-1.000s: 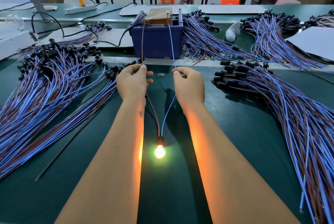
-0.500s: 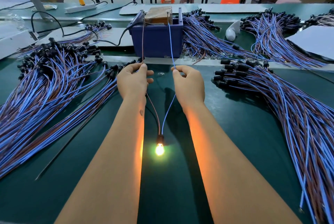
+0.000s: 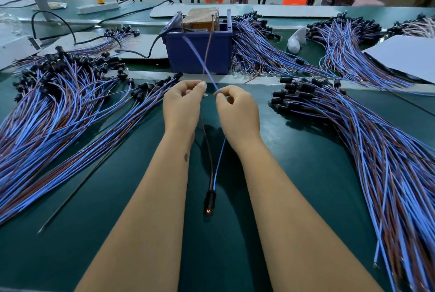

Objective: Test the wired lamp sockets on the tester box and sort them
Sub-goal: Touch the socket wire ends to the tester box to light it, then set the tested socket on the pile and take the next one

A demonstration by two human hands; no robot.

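**Two hands, two wires, one socket at the tester box**

Two hands work at the middle of the green tabletop (image 3: 306,174). Your left hand (image 3: 182,108) pinches the brown wire (image 3: 207,56) between thumb and fingertip; your right hand (image 3: 237,112) pinches the blue wire (image 3: 200,56) the same way. The two wires cross above your fingers and run up to the blue tester box (image 3: 200,53), which stands at the far edge of the near tabletop. One black lamp socket (image 3: 209,199) hangs from the wires between your forearms, low over the tabletop, its bulb (image 3: 208,211) showing only a faint orange filament.

Four large heaps of wired sockets surround you: a left pile (image 3: 58,108), a right pile (image 3: 376,150), and two far piles (image 3: 259,51) (image 3: 348,49) beyond the metal rail. One black cable tie (image 3: 77,194) lies slantwise left of your left arm.

Open room lies in the strip between the side piles, where your arms rest.

Where the wire ends meet the tester's contacts is too fine to make out. The right pile runs off the frame's edge.
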